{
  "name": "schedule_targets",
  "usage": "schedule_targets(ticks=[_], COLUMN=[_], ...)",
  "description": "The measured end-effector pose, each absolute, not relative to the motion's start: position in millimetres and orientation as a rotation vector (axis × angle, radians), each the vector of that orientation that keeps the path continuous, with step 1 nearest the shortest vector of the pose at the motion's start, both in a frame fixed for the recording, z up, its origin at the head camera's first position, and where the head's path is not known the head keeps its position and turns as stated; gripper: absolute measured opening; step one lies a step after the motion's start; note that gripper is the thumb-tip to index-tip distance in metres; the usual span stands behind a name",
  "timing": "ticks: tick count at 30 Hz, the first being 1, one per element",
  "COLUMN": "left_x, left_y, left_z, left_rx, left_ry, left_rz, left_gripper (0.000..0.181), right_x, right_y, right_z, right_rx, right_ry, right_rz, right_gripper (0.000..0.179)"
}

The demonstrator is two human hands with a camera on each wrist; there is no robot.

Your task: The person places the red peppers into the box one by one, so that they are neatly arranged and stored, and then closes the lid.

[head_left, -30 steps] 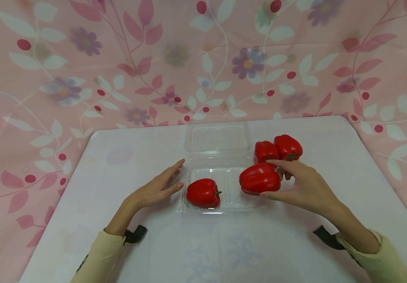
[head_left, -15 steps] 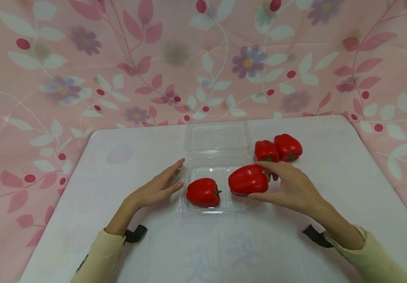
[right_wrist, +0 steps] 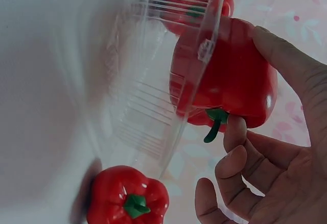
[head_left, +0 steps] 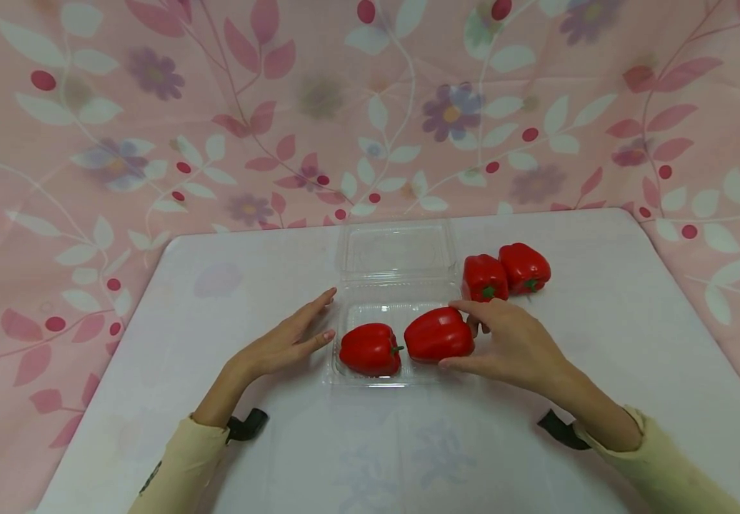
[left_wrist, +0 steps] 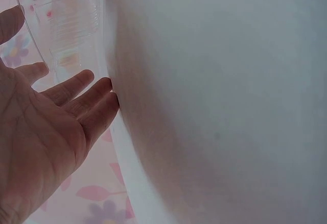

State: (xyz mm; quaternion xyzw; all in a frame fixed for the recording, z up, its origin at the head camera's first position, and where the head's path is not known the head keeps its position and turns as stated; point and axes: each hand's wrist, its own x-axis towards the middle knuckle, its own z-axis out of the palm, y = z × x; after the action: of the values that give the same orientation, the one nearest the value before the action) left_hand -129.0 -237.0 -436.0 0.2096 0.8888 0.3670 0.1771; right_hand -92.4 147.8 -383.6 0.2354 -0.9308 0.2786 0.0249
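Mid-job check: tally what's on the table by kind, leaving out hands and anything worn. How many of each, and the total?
Clear plastic container, lid open: 1
Red bell peppers: 4 (resting pepper in the container, held pepper in the right hand, left loose pepper and right loose pepper outside it)
Total: 5

Soft, dim light is glinting on the red peppers (head_left: 438, 334). In the left wrist view, the white table (left_wrist: 230, 112) is looking hazy and shadowed
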Motion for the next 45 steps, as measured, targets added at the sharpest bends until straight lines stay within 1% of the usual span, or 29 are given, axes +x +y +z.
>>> schedule_targets(ticks=[23, 36, 45], left_x=[-128.3, -128.3, -129.0], left_y=[-237.9, -237.0, -238.2], left_z=[-436.9, -436.0, -437.7], left_rx=[0.590, 0.581, 0.589], left_ry=[2.530, 2.542, 2.539], left_rz=[1.010, 0.998, 1.007], left_gripper=[0.077, 0.076, 0.077], right_x=[-92.1, -93.7, -94.5], right_y=[140.9, 143.8, 144.7], right_z=[-406.8, -405.6, -406.9], right_rx=[0.810, 0.803, 0.822], right_ry=[-2.824, -2.809, -2.820], right_rz=[0.733, 0.633, 0.703], right_gripper=[0.081, 0.075, 0.073])
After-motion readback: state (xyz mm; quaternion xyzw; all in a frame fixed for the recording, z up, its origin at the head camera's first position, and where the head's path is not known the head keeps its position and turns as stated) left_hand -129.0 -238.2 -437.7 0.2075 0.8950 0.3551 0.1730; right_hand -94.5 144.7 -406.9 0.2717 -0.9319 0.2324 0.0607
